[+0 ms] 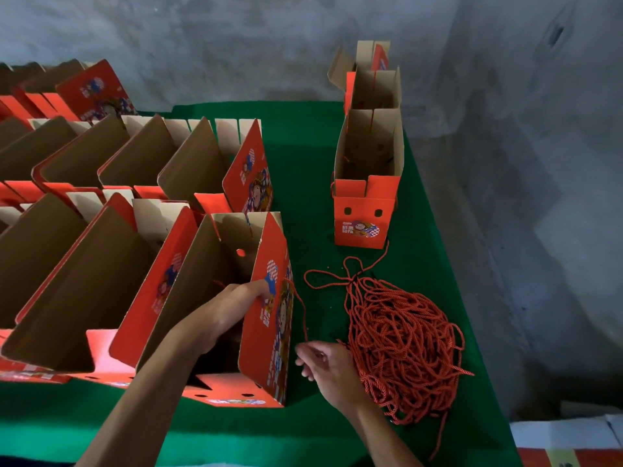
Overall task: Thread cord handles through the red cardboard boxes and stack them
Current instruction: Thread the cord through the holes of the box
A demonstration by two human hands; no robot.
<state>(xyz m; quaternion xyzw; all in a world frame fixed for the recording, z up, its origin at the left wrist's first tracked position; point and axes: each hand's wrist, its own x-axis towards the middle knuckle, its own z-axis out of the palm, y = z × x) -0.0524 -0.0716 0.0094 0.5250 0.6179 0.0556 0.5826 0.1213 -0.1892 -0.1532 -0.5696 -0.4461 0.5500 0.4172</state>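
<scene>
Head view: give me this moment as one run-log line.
left hand: inside open red box, at side wall | right hand: pinching cord outside wall | cord pile: right | threaded stack: far right

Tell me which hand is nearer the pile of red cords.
Right. The right hand sits at the pile of red cords' near-left edge, touching it; the left hand is farther left, inside the open red box.

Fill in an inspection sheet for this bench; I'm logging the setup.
Surface: green cloth over the table.
Job's things: open red boxes in rows at left; stacked boxes far right; cord pile.
Clutter: nothing seen.
Hands: left hand grips the nearest box wall; right hand pinches a cord that runs up to that wall.
Cables: nothing seen.
Surroundings: grey wall; papers lower right.
</scene>
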